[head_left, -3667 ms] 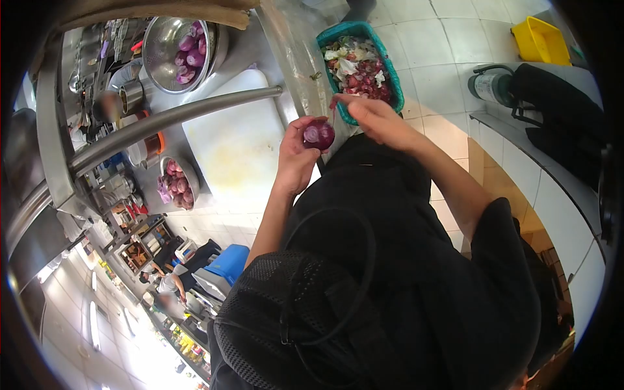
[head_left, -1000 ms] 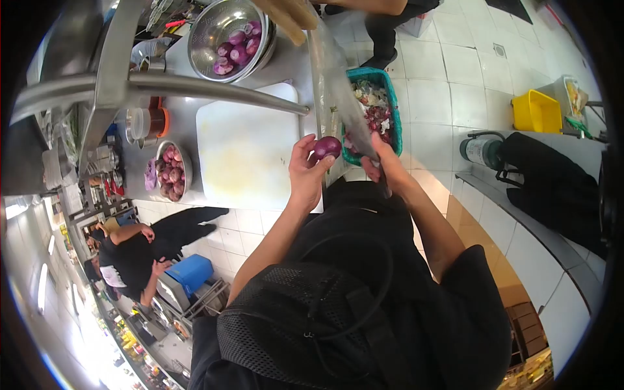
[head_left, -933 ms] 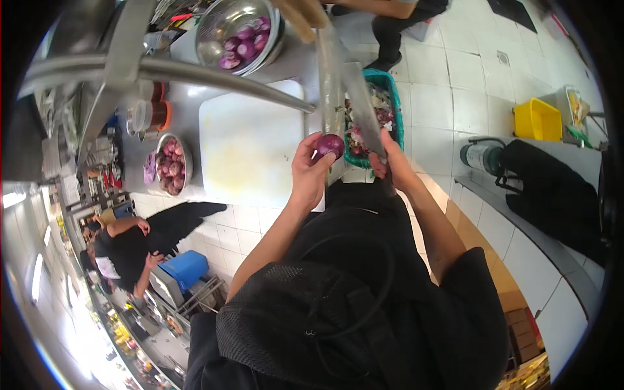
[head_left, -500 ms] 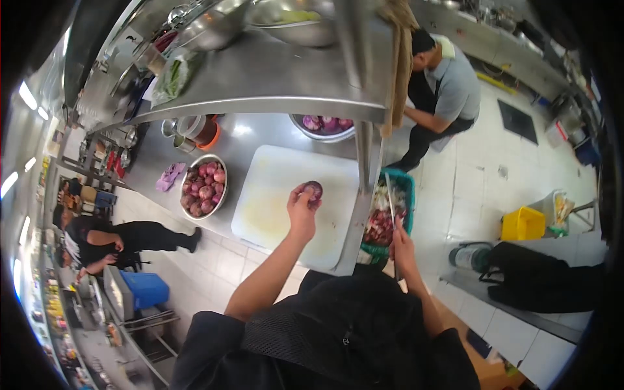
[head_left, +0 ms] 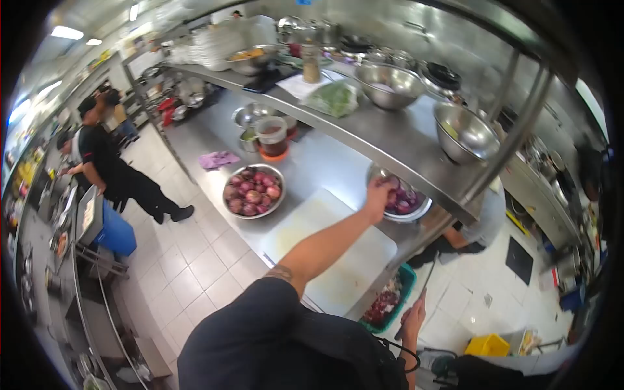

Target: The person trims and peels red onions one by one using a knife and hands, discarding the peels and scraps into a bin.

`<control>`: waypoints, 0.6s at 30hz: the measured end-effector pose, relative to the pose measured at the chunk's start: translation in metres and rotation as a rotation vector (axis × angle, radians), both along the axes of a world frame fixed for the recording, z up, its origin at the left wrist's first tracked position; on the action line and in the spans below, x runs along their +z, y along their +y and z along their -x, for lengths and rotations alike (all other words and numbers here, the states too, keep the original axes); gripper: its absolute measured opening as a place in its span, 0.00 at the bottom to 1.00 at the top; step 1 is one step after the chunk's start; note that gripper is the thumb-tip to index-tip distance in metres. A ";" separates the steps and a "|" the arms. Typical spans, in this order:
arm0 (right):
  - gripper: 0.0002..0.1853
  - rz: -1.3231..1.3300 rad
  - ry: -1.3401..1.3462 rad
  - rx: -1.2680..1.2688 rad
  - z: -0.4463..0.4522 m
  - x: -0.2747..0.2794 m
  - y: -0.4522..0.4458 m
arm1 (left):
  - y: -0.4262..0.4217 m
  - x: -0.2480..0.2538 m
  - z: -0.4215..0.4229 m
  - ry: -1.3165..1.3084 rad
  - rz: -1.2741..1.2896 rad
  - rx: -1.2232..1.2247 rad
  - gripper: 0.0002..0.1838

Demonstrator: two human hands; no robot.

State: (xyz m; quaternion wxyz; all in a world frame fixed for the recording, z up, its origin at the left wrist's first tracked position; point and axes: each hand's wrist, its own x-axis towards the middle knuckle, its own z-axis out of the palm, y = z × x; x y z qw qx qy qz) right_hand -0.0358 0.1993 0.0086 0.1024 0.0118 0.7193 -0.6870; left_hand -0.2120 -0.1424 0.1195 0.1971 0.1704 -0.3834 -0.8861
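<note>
My left hand (head_left: 378,197) reaches across the white cutting board (head_left: 331,250) to a metal bowl (head_left: 424,210) under the shelf. Its fingers are curled round a red onion (head_left: 392,182) at the bowl's near side, above other onions in there; the fingertips are partly hidden. Off the board's right side, my right hand (head_left: 413,318) is closed on the handle of a knife (head_left: 431,273), blade pointing up and away. Below it on the left stands a teal crate (head_left: 409,281) of onion scraps. On the board's left, a second metal bowl (head_left: 278,207) is full of red onions (head_left: 253,190).
A steel shelf (head_left: 364,140) with bowls and a bag of greens (head_left: 331,97) overhangs the counter. A purple cloth (head_left: 218,160) and a container of dark liquid (head_left: 271,133) sit behind the onions. A co-worker (head_left: 484,224) crouches right, partly hidden; another person (head_left: 107,156) stands left.
My left hand has gone from over the board to the far bowl, with a red onion in its fingers. The view has swung round; the knife stays in my right hand.
</note>
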 end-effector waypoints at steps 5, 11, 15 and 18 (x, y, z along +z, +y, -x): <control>0.25 -0.030 0.023 -0.012 -0.001 -0.046 0.014 | -0.011 -0.045 -0.012 -0.041 -0.004 -0.048 0.38; 0.34 0.023 -0.244 0.014 -0.001 -0.041 -0.004 | -0.037 -0.041 -0.092 -0.156 0.210 -0.070 0.36; 0.25 0.113 -0.125 -0.025 -0.006 -0.029 -0.018 | -0.103 -0.091 -0.130 -0.179 0.453 -0.025 0.30; 0.24 -0.036 0.058 0.000 0.002 -0.077 0.009 | -0.149 -0.079 -0.174 -0.188 0.570 0.135 0.23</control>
